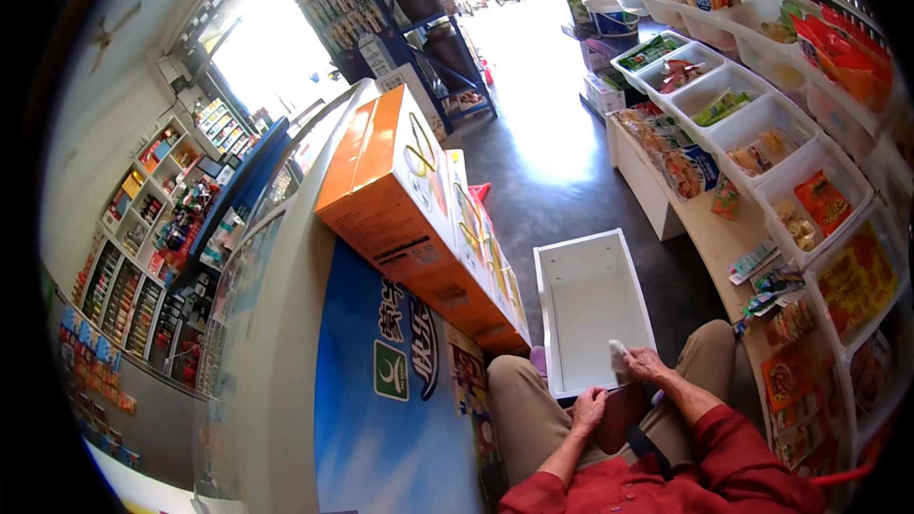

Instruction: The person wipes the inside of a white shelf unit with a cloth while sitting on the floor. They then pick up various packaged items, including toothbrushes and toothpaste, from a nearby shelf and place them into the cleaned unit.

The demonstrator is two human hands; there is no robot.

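Observation:
In front of my knees a white open-topped drawer [595,324] lies on the floor, its inside bare. My right hand [649,366] is closed round a small white cloth [620,359], held over the drawer's near right corner. My left hand [588,409] is at the near edge of the drawer, fingers curled against the rim. Between my thighs, just below the hands, a dark brown panel [621,417] shows; I cannot tell whether it belongs to the drawer.
Large orange-and-white cartons [409,219] are stacked to the left, beside a blue-sided freezer [371,419]. On the right, white bins [762,138] of packaged snacks stand above a wooden shelf [700,228] with more packets. A dark metal rack [466,57] stands near the bright doorway.

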